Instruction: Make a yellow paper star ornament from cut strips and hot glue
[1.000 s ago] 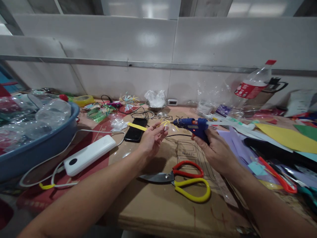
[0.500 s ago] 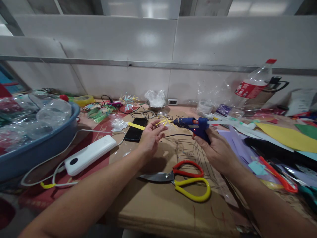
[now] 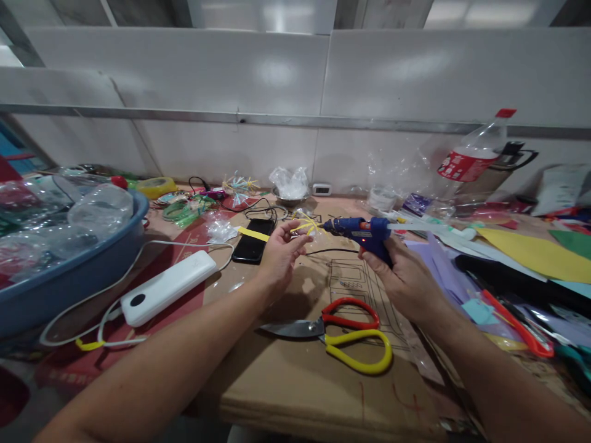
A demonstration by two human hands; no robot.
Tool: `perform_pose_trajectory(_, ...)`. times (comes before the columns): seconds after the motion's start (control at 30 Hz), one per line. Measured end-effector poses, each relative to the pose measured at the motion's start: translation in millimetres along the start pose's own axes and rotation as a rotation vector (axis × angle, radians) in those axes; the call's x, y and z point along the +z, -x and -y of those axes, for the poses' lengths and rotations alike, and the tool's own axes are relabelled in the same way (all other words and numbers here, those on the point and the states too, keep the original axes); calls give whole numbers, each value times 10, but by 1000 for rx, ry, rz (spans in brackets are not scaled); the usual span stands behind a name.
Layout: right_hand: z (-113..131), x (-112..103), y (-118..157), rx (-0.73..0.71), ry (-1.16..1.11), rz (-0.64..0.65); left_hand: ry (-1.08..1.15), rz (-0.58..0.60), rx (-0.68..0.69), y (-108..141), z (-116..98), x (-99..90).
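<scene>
My right hand [image 3: 406, 277] is wrapped round the handle of a blue hot glue gun [image 3: 357, 229], its small red light lit and a clear glue stick [image 3: 418, 227] reaching out of the back. Between the fingertips of my left hand [image 3: 282, 255] is a spiky cluster of thin yellow strips [image 3: 308, 224]. The gun's nozzle points left, right at the cluster; whether they touch I cannot tell. Below both hands, scissors [image 3: 318, 329] with one red and one yellow handle lie on a cardboard sheet [image 3: 286, 387]. A black phone [image 3: 252, 241] with a yellow paper strip [image 3: 253, 234] over it lies by my left hand.
A white power bank [image 3: 170, 288] with a cable lies left, beside a blue basin [image 3: 124, 246] of plastic bottles. Coloured paper [image 3: 535, 252] and a red cutter [image 3: 519, 323] lie right. A large bottle [image 3: 478, 151] leans at the back right, before the wall.
The yellow cluster has tilted slightly in my left fingers, and its strips now spread a little differently at the nozzle. The glue gun stays nearly still.
</scene>
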State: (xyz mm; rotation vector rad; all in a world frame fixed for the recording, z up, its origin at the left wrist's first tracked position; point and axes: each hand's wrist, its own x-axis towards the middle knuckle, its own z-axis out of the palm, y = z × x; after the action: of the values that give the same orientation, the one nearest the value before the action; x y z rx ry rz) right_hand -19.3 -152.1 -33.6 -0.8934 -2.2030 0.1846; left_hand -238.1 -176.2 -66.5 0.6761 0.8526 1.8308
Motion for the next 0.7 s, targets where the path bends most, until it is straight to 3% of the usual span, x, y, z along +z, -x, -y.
perform_pose_trajectory(0.7,24,-8,-3,11,2,-6,97,-8,-58,12,-37,10)
